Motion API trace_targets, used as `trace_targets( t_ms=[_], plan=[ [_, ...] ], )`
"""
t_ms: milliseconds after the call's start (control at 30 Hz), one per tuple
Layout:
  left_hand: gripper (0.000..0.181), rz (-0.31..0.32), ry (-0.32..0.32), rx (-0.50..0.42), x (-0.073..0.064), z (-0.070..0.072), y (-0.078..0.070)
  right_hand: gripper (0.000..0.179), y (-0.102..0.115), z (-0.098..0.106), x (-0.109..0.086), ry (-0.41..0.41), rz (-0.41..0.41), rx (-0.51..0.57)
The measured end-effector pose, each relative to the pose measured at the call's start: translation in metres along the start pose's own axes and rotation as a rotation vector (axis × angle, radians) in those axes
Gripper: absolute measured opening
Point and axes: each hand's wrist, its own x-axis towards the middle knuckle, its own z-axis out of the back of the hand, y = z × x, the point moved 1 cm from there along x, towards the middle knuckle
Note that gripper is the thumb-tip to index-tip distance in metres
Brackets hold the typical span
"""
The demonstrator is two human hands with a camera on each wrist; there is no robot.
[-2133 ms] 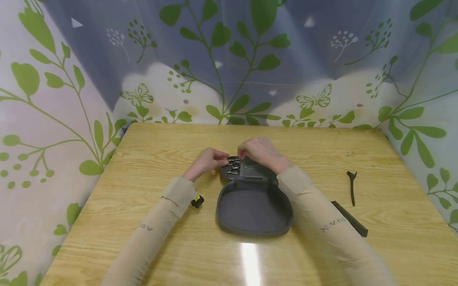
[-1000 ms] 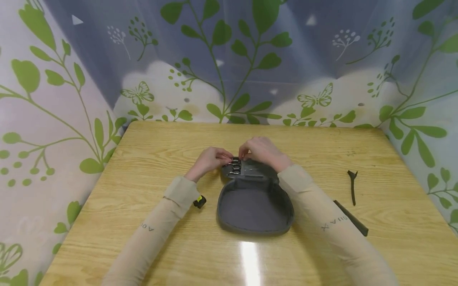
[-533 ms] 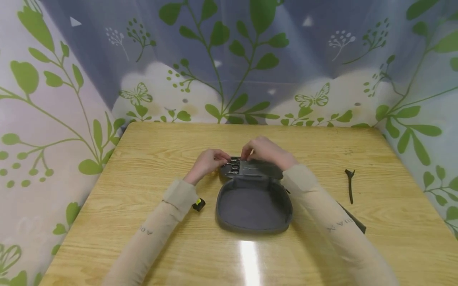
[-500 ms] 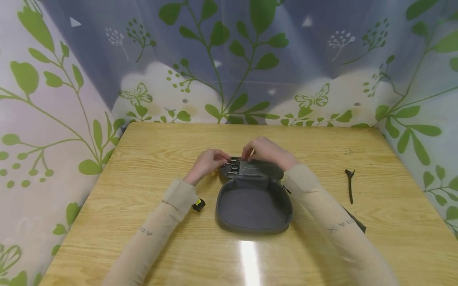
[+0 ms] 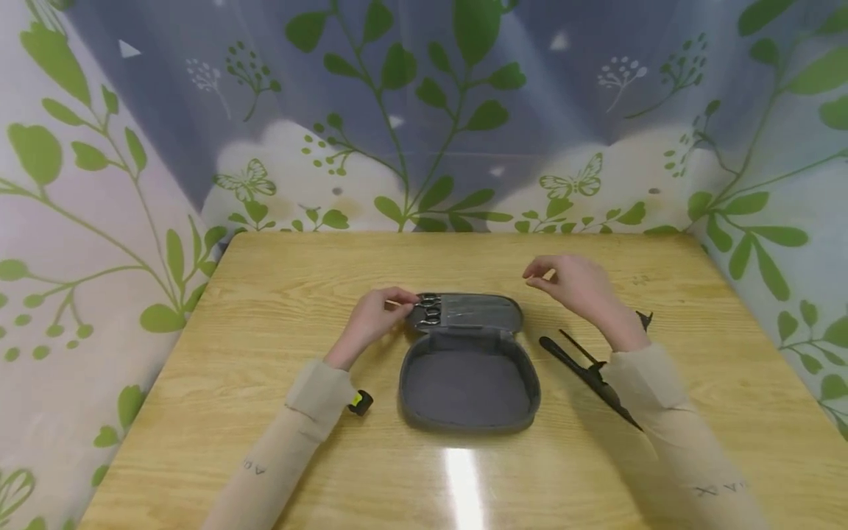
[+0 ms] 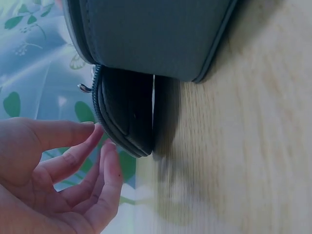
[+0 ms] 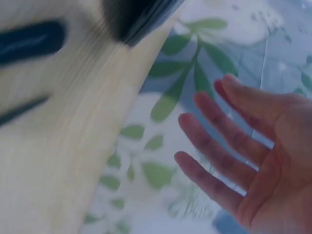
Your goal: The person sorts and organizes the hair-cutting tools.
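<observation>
A dark grey zip case (image 5: 530, 401) lies unfolded on the table, its lid (image 5: 490, 309) away from me. In loops at the lid's left side sit metal scissors (image 5: 430, 318) with ring handles; their blades go under a clear pocket. My left hand (image 5: 374, 320) is at the lid's left edge. The left wrist view has its loosely bent fingertips against the zipped rim (image 6: 105, 114), apparently without a grip on it. My right hand (image 5: 583, 291) hovers to the right of the lid, holding nothing, fingers apart and loosely bent in the right wrist view.
Right of the case lie a black tool with a rounded handle (image 5: 559, 352) and a thin black rod (image 5: 576, 344), partly under the right sleeve. A black clip (image 5: 645, 319) shows behind the wrist. A small black-and-yellow object (image 5: 361, 403) rests by the left sleeve. Patterned curtain (image 5: 424, 147) surrounds the table.
The right hand has left the lid's pocket and moved right into the air, uncovering the lid's right part and the black tools. The left hand has shifted slightly left and nearer to me.
</observation>
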Motion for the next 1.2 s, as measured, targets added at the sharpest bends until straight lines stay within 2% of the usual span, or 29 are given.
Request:
trace_targets(
  t_ms=[167,300,433,500,600,733,933,1200],
  plan=[
    [0.020,0.009,-0.013,0.023,-0.011,-0.001,-0.002,0.019,-0.037,0.010,-0.038,-0.103,-0.124,-0.016],
    [0.029,0.032,-0.049,0.027,-0.019,-0.004,-0.004,0.023,-0.066,0.011,-0.064,-0.131,-0.198,-0.049],
    [0.044,0.061,-0.066,-0.008,-0.024,-0.007,-0.002,0.030,-0.087,0.008,-0.085,-0.097,-0.292,-0.059],
    [0.048,0.069,-0.042,-0.025,-0.027,-0.008,-0.001,0.035,-0.094,0.005,-0.094,-0.071,-0.346,-0.060],
    [0.053,0.074,0.007,0.005,-0.035,-0.011,-0.002,0.043,-0.099,0.001,-0.105,-0.010,-0.411,-0.063],
    [0.059,0.051,0.055,0.081,-0.044,-0.013,-0.006,0.052,-0.103,-0.004,-0.113,0.072,-0.456,-0.055],
    [0.066,0.009,0.072,0.067,-0.047,-0.015,-0.005,0.056,-0.106,-0.009,-0.113,0.157,-0.490,-0.037],
    [0.069,-0.021,0.091,0.058,-0.046,-0.015,-0.002,0.049,-0.112,-0.015,-0.110,0.146,-0.475,-0.040]
  ],
)
